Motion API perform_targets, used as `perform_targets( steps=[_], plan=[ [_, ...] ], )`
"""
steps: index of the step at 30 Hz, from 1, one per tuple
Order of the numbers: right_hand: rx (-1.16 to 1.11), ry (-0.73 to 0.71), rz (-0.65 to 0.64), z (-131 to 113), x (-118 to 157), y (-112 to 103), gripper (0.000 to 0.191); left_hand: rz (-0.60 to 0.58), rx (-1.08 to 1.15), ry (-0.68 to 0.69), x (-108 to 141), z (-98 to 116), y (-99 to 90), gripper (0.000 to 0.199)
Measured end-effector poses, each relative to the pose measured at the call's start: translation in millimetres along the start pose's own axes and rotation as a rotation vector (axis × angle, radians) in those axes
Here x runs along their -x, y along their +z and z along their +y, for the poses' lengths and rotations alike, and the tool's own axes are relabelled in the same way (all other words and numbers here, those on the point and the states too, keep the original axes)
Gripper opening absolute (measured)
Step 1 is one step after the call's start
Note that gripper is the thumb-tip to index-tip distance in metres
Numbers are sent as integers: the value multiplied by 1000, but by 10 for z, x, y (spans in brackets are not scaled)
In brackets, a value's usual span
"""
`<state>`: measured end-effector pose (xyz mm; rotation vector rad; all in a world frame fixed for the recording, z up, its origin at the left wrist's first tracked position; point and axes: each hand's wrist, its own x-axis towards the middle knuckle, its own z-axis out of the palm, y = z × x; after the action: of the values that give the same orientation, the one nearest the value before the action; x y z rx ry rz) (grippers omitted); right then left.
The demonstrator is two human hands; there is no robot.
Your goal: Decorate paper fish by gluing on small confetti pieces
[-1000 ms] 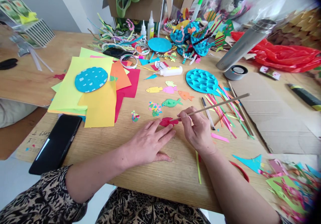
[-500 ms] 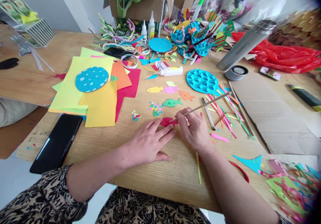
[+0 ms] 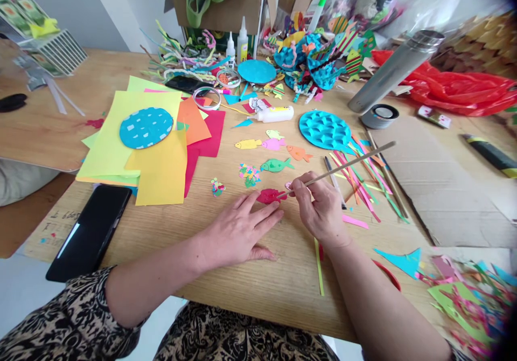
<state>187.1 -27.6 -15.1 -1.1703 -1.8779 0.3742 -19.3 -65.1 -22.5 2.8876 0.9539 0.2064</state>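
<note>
A red paper fish [image 3: 268,195] lies flat on the wooden table. The spread fingers of my left hand [image 3: 236,229] rest on its lower edge and beside it. My right hand [image 3: 319,206] pinches a thin wooden stick [image 3: 351,164], whose lower tip touches the fish near its tail. Above the red fish lie a green fish [image 3: 276,165], an orange fish [image 3: 299,153], a pink fish [image 3: 273,144], a yellow fish [image 3: 248,144] and a small pale green fish [image 3: 275,134]. Small piles of colored paper bits [image 3: 249,175] are left of the green fish.
Colored sheets [image 3: 161,180] and a black phone [image 3: 89,231] lie left. Glue [image 3: 277,114] and a blue scaled disc [image 3: 325,130] are farther back. Paper strips [image 3: 363,180], cardboard [image 3: 440,183], a steel flask [image 3: 393,75] and red-handled scissors [image 3: 388,275] stand or lie right.
My right hand has shifted slightly right, and the stick slants lower with its tip nearer the fish's tail. My left hand has hardly moved.
</note>
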Motion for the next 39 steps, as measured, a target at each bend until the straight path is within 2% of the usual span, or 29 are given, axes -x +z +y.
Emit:
perform_targets(
  steps=[9,20,39],
  plan=[
    [50,-78,-35,-14,-17,4,19,-22,27,-1,3,-2,-13,83],
    [21,-92,-91,-29,-24,21,19,-2,19,10,-1,-2,-28,82],
    [30,-132,-74,-26,-29,24,19,25,9,21,-8,-1,-34,82]
  ],
)
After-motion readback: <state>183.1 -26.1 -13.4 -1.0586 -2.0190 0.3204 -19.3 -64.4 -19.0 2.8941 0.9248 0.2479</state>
